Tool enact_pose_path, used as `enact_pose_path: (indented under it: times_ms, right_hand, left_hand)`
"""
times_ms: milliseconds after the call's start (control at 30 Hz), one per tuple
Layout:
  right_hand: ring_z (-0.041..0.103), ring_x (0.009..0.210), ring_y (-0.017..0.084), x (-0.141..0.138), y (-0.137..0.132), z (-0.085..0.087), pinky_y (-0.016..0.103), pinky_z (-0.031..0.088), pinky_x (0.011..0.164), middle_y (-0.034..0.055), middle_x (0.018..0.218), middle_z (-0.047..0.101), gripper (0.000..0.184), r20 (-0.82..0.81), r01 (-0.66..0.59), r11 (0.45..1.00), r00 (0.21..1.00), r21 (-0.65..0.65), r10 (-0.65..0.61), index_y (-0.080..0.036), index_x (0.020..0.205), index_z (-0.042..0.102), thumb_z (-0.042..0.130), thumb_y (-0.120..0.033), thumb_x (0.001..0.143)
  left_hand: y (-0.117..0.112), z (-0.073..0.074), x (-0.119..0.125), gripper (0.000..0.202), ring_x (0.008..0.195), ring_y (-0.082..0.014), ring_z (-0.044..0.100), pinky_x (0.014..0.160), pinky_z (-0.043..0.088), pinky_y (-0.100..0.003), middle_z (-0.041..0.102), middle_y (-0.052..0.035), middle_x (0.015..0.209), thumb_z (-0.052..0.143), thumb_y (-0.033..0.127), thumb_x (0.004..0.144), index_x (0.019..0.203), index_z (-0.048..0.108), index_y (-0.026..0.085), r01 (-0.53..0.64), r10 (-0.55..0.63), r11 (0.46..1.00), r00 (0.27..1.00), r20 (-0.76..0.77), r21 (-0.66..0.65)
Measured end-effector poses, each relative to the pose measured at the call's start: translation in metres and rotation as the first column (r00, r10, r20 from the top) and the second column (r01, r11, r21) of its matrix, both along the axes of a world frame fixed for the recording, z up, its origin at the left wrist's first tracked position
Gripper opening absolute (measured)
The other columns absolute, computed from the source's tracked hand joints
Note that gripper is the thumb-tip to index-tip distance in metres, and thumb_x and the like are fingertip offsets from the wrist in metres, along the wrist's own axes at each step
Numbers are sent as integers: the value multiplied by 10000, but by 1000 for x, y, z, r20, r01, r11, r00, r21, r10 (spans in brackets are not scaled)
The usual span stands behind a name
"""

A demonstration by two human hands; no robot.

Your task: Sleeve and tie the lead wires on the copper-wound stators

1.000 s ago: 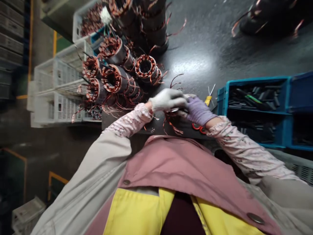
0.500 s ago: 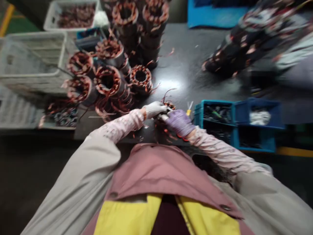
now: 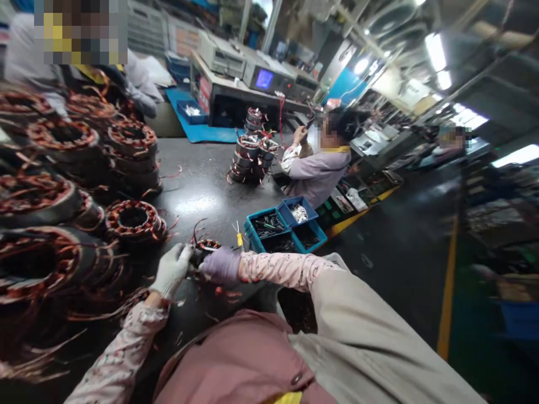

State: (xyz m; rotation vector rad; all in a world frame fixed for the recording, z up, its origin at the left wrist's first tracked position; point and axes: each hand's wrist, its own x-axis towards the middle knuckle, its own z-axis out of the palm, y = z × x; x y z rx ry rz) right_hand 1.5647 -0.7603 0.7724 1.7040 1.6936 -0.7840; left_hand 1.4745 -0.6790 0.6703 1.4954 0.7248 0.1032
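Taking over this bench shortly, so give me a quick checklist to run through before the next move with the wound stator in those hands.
1. Left hand gloved: ok, white knit glove.
2. Right hand gloved: ok, purple glove.
3. Small copper-wound stator secure between the hands: cannot tell, the grip is partly hidden.
4. Bench by the hands free of copper wire scraps: not ok, scraps lie there.
5. Neighbouring stator apart from the left hand: ok.
6. Yellow-handled tool within reach: ok, it stands beside the blue crate.
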Motion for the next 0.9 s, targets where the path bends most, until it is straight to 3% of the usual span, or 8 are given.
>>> enact_pose_path:
  times_ms: [100, 200, 300, 400, 500, 567, 667, 900]
  right_hand:
    - [661, 844, 174, 1, -9, 6, 242, 441, 636, 67, 981, 744, 273, 1, 144, 989, 990, 13, -144, -185, 1006, 745, 514, -283, 900]
    - [668, 892, 198, 16, -9, -3, 269, 469, 728, 92, 996, 740, 321, -7, 254, 967, 967, 19, -254, -152, 1071, 729, 468, -232, 902]
    - [667, 847, 208, 42, -4, -16, 290, 489, 751, 65, 908, 745, 311, -7, 482, 865, 874, 138, -486, -169, 1020, 745, 482, -274, 891]
    - [672, 868, 229, 58, -11, -5, 323, 507, 778, 81, 924, 743, 316, -52, 555, 795, 826, 244, -561, -167, 1015, 738, 479, -297, 889]
    - [666, 935, 221, 53, -29, 15, 324, 507, 822, 78, 1033, 733, 337, -112, 477, 830, 878, 288, -466, -183, 1115, 707, 487, -306, 892]
    - [644, 997, 243, 44, -39, 19, 347, 493, 858, 98, 1104, 716, 345, -76, 321, 913, 947, 250, -312, -179, 1139, 701, 521, -323, 883]
    - [599, 1049, 280, 36, -47, 12, 384, 460, 895, 138, 1144, 696, 348, -27, 119, 978, 993, 173, -116, -150, 1125, 706, 531, -338, 890]
    - [516, 1139, 301, 42, -63, -8, 403, 406, 964, 158, 1193, 657, 417, -114, 93, 962, 991, 258, -66, -132, 1208, 664, 577, -383, 885]
  left_hand:
    - [-8, 15, -3, 289, 658, -144, 478, 636, 384, -246, 514, 11, 608, 390, 403, 853, 636, 413, 214, -37, 38, 998, 999, -22, 43]
    - [-15, 8, 0, 272, 683, -129, 472, 684, 383, -246, 531, 5, 665, 438, 330, 882, 644, 420, 200, -20, 21, 997, 1000, -6, 70]
    - [-17, -10, -8, 256, 707, -123, 526, 697, 404, -235, 608, -14, 743, 437, 304, 934, 733, 525, 171, -9, 10, 1000, 999, 52, -13]
    - [-18, -5, -26, 273, 734, -132, 587, 709, 436, -236, 672, -36, 829, 470, 358, 951, 907, 622, 136, 45, -44, 999, 997, 63, -5]
    - [-22, 18, -30, 427, 878, -191, 652, 764, 470, -266, 690, -80, 1055, 621, 476, 864, 1138, 633, 148, 272, -286, 932, 958, 26, 238]
    - [-24, 32, -23, 522, 962, -252, 669, 760, 486, -295, 668, -117, 1153, 671, 512, 817, 1203, 625, 164, 468, -467, 796, 878, -102, 384]
    - [-21, 42, -8, 394, 966, -278, 684, 729, 490, -308, 683, -134, 1112, 612, 400, 877, 1199, 637, 174, 639, -582, 632, 765, -276, 438]
    - [0, 36, -6, 293, 984, -223, 678, 796, 477, -270, 717, -73, 1075, 546, 264, 883, 1142, 680, 232, 713, -609, 555, 699, -375, 429]
